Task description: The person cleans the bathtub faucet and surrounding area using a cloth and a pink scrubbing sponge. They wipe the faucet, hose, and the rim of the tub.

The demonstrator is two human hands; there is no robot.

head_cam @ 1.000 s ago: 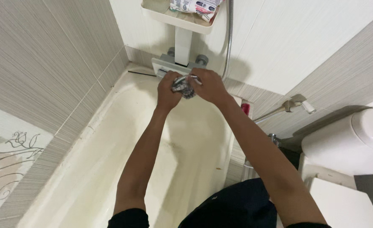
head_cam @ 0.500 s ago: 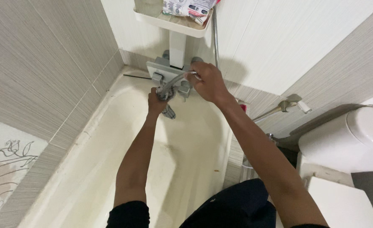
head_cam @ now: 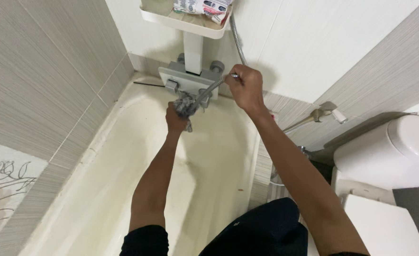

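Note:
My left hand (head_cam: 176,118) is closed around a grey cloth (head_cam: 186,105) and presses it against the metal shower hose (head_cam: 208,92) just below the grey bath mixer (head_cam: 186,81). My right hand (head_cam: 245,87) grips the same hose higher up, near the wall, holding it taut between both hands. The hose continues upward past the white shelf (head_cam: 186,24). The bathtub (head_cam: 100,189) lies under both arms.
Several packets lie on the white shelf on its pillar. A bidet sprayer (head_cam: 323,114) hangs on the right wall. A white toilet (head_cam: 389,156) with its cistern stands at the right. Tiled walls close in on the left and at the back.
Both hands were together at the mixer. My left hand has slid down the hose with the cloth while my right hand moved up and right, pulling the hose straight.

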